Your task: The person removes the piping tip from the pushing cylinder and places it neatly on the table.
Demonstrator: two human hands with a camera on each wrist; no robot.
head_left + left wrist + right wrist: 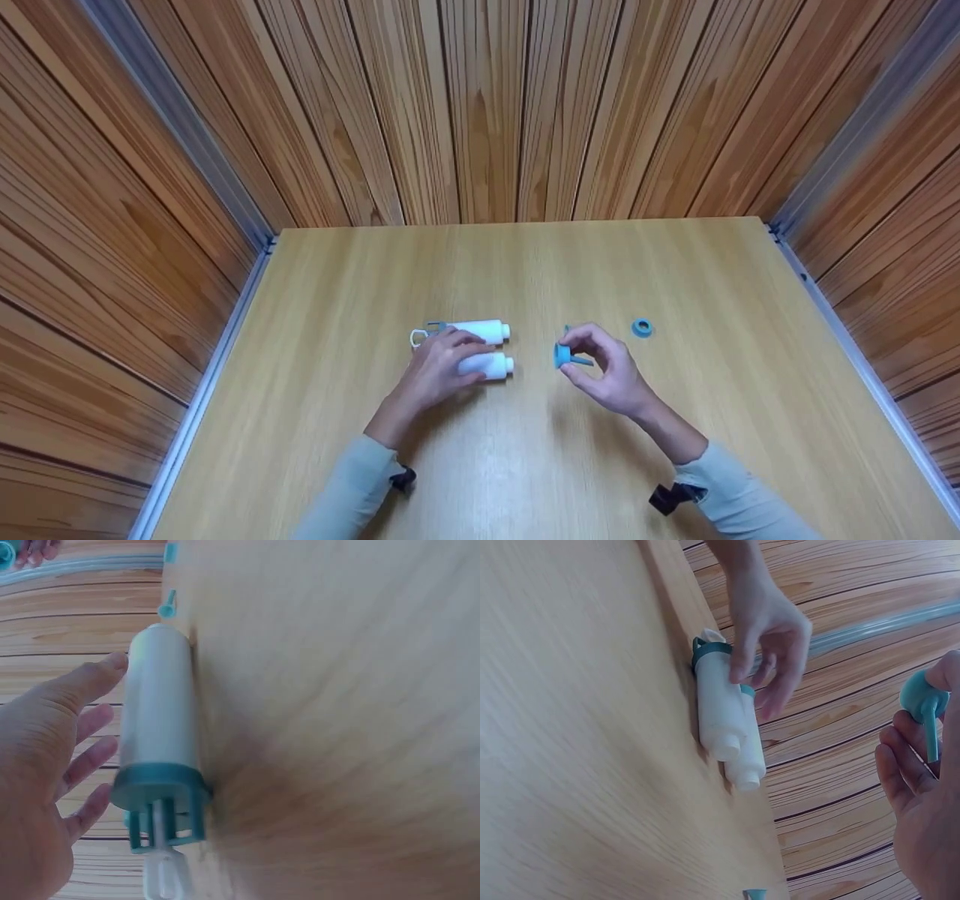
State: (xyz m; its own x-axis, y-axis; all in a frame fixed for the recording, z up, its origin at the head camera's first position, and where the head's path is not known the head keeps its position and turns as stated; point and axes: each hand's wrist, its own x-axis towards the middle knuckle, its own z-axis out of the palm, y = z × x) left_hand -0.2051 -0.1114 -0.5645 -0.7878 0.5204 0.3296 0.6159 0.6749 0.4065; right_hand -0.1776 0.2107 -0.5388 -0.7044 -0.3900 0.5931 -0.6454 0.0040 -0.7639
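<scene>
Two white plastic cylinders lie side by side on the table, the nearer one (487, 365) under my left hand (439, 367) and the farther one (480, 331) just behind it. In the left wrist view the nearer cylinder (161, 705) shows a teal end cap and a white pull handle (166, 875). My left thumb tip is right beside its wall, and the other fingers are spread apart. Raised to the right, my right hand (611, 375) pinches a teal funnel-shaped nozzle (922, 697) with a thin spout between thumb and fingers.
A teal ring (642, 328) lies on the table to the right, beyond my right hand. Another small teal funnel-shaped piece (166, 609) lies past the cylinders, mostly hidden behind my right hand in the head view. Wood-panelled walls (480, 112) enclose the table's back and sides.
</scene>
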